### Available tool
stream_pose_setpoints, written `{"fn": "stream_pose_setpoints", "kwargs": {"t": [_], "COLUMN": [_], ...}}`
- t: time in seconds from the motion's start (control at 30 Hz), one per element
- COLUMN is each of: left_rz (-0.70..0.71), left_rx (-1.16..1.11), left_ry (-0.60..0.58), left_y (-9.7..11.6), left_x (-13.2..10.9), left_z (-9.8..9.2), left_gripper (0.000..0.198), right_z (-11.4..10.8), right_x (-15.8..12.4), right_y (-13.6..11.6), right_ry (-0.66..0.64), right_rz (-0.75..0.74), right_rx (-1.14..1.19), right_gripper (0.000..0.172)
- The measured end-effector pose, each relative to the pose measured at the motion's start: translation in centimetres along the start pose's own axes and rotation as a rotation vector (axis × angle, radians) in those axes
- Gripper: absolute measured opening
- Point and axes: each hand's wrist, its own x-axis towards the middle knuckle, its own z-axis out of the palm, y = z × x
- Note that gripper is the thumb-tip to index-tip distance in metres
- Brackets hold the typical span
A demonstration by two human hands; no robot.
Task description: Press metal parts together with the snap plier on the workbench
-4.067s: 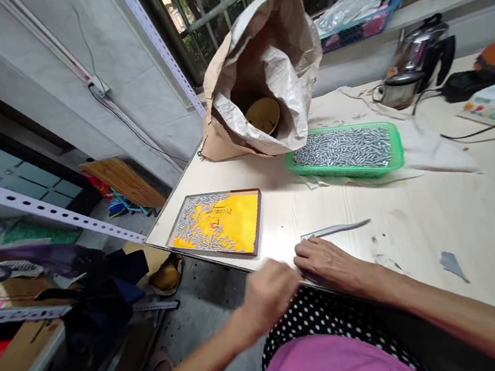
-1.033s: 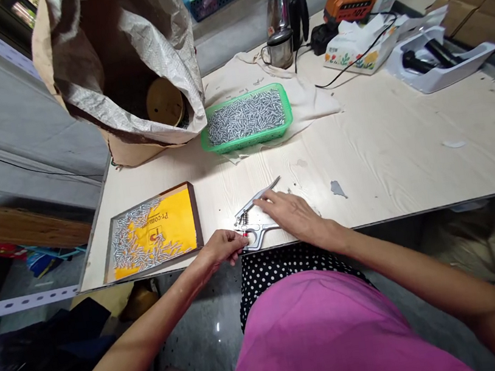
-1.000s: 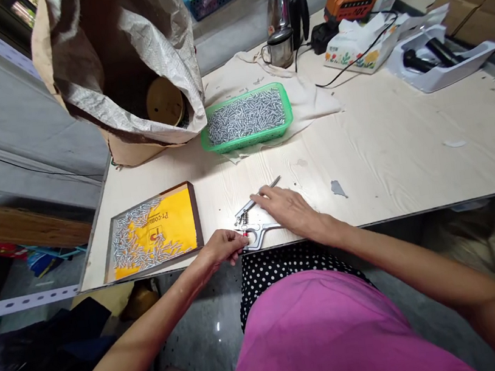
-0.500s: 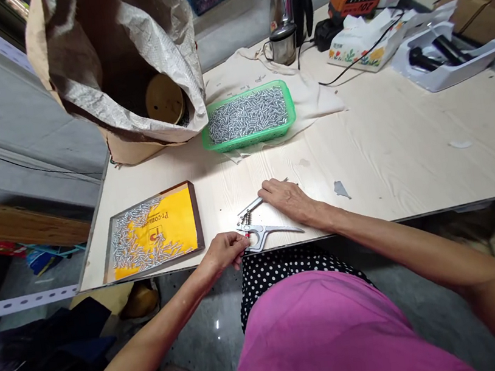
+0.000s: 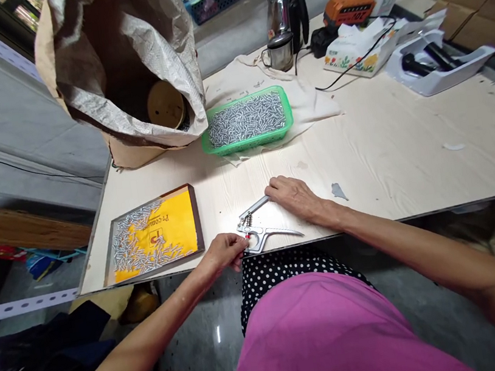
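Note:
A silver hand tool like pliers (image 5: 261, 236), with a coil spring between its two arms, lies at the front edge of the table. My right hand (image 5: 295, 197) has its fingers closed around the end of the tool's raised upper handle. The lower handle points right, beneath my right wrist. At the tool's jaw end, my left hand (image 5: 229, 249) pinches close to a small red part (image 5: 248, 236); what the fingertips hold is hidden. Left of that hand lies a shallow tray (image 5: 195, 217) with a yellow lining and many small silver metal pins (image 5: 131, 242).
A green basket (image 5: 251, 145) full of similar metal pins stands farther back. Beside it rises a large open sack (image 5: 161, 32). A steel kettle (image 5: 285, 11), a mug (image 5: 280, 52), a tissue pack (image 5: 351, 54) and a white tray (image 5: 438, 82) occupy the back right.
My right hand has shifted slightly right, toward the handle's end. My left hand stays at the jaw. The whole view has moved a little.

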Motion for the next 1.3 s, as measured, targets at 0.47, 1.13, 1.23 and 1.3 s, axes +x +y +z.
{"fn": "stream_pose_setpoints", "kwargs": {"t": [0.47, 1.13, 1.23, 1.3], "left_rz": [1.172, 0.732, 0.432, 0.270], "left_rx": [0.722, 0.196, 0.035, -0.123], "left_ry": [0.402, 0.538, 0.502, 0.375], "left_y": [-0.3, 0.6, 0.3, -0.3], "left_x": [-0.8, -2.1, -1.8, -1.3], "left_z": [7.1, 3.9, 1.5, 0.7], "left_gripper": [0.011, 0.020, 0.030, 0.039], "right_z": [-1.7, -0.7, -0.7, -0.6], "right_x": [-0.3, 0.1, 0.1, 0.1], "right_y": [0.4, 0.2, 0.1, 0.1], "right_ry": [-0.124, -0.076, -0.078, -0.069], "right_rz": [0.003, 0.056, 0.067, 0.077], "right_rx": [0.102, 0.105, 0.094, 0.089], "right_gripper": [0.024, 0.026, 0.027, 0.026]}}
